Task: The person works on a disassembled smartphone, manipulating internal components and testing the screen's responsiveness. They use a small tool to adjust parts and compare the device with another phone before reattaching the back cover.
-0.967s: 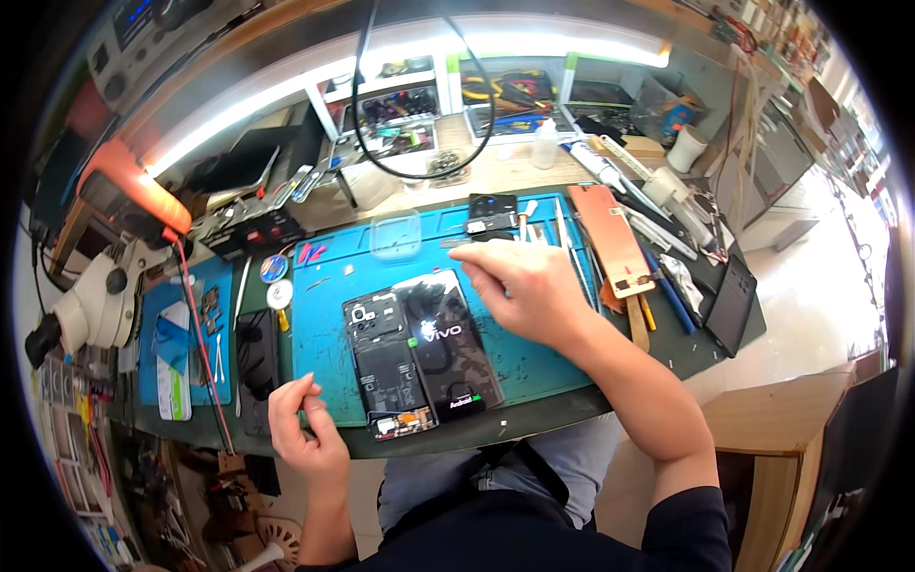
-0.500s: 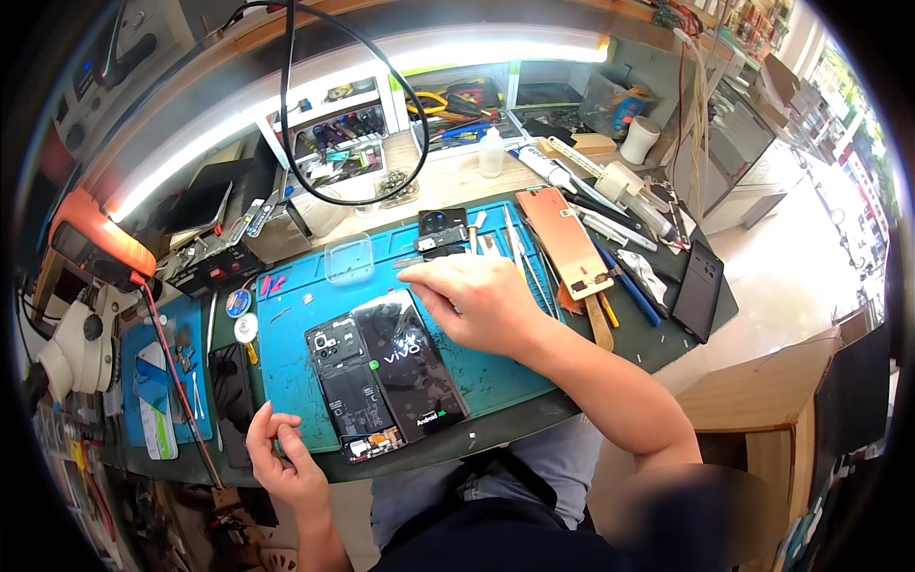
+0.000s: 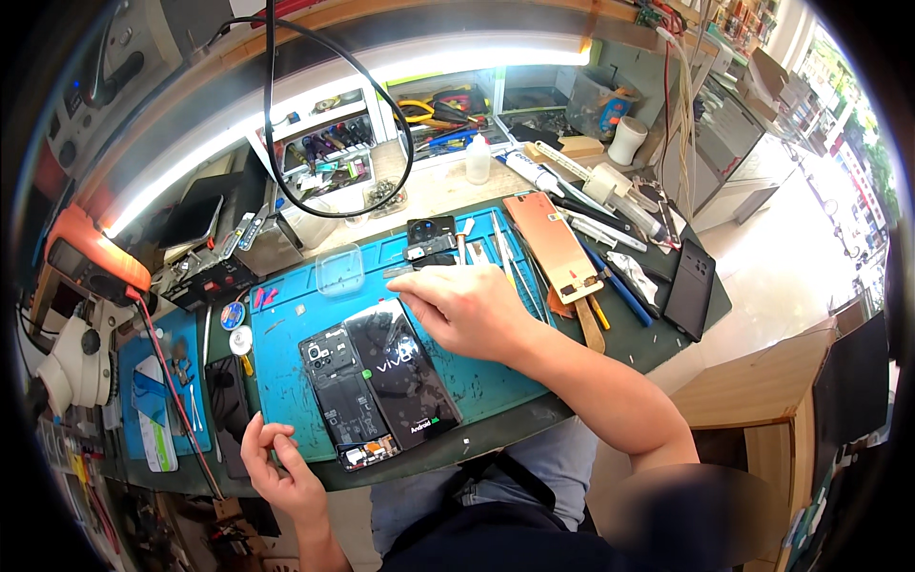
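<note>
An opened phone body [image 3: 353, 396] lies on the blue mat [image 3: 286, 362] with its inner parts and camera cluster showing. A lit, dark screen panel [image 3: 405, 381] rests along its right side, partly over it. Above the panel's far end is my right hand [image 3: 467, 305], its fingers bent and drawn together; whatever may be between the fingertips is hidden. Left of the phone, at the bench's front edge, my left hand [image 3: 276, 462] hovers palm up, its fingers loosely curled, apart and holding nothing.
Behind my right hand lie a dark camera module cover [image 3: 431, 236] and a clear plastic box [image 3: 340, 271]. A copper-coloured panel [image 3: 553, 243], a blue pen-like tool [image 3: 629, 297] and a black phone [image 3: 688, 291] lie right. An orange multimeter [image 3: 95, 255] stands left.
The whole scene has shifted slightly left in the view. Both hands keep nearly the same pose, and the phone and panel stay in place on the mat.
</note>
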### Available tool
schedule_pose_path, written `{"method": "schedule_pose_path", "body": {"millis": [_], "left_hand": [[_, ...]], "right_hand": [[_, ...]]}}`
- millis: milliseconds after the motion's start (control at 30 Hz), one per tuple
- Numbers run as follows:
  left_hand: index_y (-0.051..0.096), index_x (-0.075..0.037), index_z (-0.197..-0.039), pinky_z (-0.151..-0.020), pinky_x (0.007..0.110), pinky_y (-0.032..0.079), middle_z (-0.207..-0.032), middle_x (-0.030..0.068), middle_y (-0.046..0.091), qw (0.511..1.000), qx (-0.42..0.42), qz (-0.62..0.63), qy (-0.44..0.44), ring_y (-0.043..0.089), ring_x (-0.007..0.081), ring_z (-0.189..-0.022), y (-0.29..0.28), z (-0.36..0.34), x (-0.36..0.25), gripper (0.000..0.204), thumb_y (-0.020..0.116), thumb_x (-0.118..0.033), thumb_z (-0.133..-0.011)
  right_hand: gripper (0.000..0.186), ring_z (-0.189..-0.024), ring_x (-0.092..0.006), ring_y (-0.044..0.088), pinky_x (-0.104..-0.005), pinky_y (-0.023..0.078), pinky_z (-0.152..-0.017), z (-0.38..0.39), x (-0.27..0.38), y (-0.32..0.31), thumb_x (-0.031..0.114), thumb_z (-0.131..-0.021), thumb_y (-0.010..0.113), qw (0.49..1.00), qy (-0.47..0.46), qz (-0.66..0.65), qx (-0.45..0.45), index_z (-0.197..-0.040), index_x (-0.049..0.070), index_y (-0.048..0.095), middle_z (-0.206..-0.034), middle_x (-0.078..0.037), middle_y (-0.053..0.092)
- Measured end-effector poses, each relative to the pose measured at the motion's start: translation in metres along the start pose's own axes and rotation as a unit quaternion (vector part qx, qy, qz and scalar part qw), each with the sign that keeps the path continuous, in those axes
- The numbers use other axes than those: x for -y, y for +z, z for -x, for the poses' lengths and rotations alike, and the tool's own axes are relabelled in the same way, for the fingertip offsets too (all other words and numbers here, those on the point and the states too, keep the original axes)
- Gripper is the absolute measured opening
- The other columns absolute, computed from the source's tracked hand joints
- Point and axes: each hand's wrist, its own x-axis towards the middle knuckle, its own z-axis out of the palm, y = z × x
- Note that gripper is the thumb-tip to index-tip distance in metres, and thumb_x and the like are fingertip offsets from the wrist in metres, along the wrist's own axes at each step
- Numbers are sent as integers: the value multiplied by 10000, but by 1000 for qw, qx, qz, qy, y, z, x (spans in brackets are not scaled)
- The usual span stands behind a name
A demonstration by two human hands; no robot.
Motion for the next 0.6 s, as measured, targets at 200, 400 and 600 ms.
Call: {"method": "schedule_pose_path", "body": {"millis": [200, 400, 600], "left_hand": [[538, 29, -1428, -730, 294, 462, -993, 86, 648, 1000, 2, -3, 3, 587, 139, -882, -1, 0, 1, 372, 494, 27, -1059], [541, 25, -1428, -725, 295, 461, -987, 84, 647, 1000, -1, 1, 4, 588, 139, -879, 1, 0, 0, 373, 494, 29, -1058], [543, 26, -1427, -723, 293, 462, -988, 83, 647, 1000, 2, -2, 3, 593, 139, -888, 0, 0, 0, 378, 498, 36, -1051]], "right_hand": [[149, -826, -261, 765, -396, 603, -659, 0, 0, 0, 121, -946, 698, 1000, -7, -1, 3, -1083, 81, 740, -935, -76, 775], [143, -819, -262, 765, -394, 604, -658, 0, 1, -1, 121, -945, 702, 1000, -6, 4, -1, -1076, 81, 742, -931, -75, 776], [153, -805, -254, 766, -391, 601, -648, 0, 1, -1, 130, -950, 707, 1000, -11, 7, 2, -1093, 93, 748, -923, -75, 782]]}}
